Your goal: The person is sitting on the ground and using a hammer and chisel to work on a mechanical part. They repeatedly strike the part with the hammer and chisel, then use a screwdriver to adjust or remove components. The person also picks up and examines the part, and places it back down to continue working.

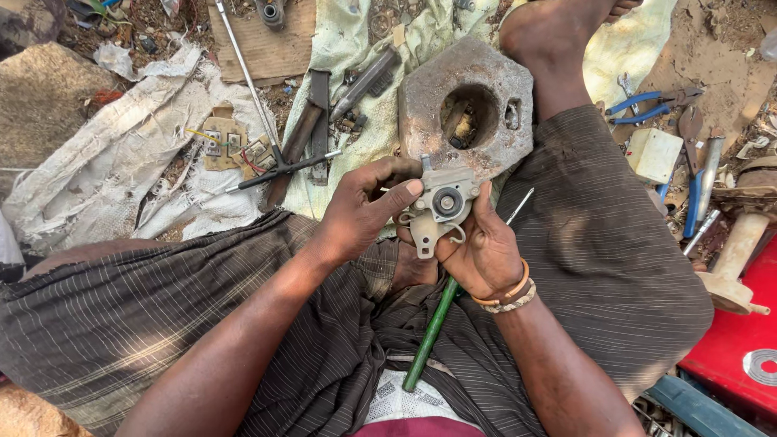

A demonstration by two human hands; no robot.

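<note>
A small grey cast-metal part [439,209] with a round bearing hole in its middle sits between both hands, above my lap. My left hand [366,212] grips its left side, thumb pressed near the top edge. My right hand [484,252] cradles it from below and the right, with bead bracelets on the wrist. A green-handled screwdriver [431,332] lies across my lap under the right hand, its metal tip showing past the hand. Beyond the part, a thick hexagonal metal block [469,105] with a round hole lies on the ground beside my bare foot [544,36].
A cross-shaped wheel wrench [271,150] and dark metal bars [316,121] lie on pale sacking at left. Blue-handled pliers [647,107], more hand tools [696,186], a cream box [652,154], a beige mushroom-shaped piece [732,263] and a red panel [740,352] are at right.
</note>
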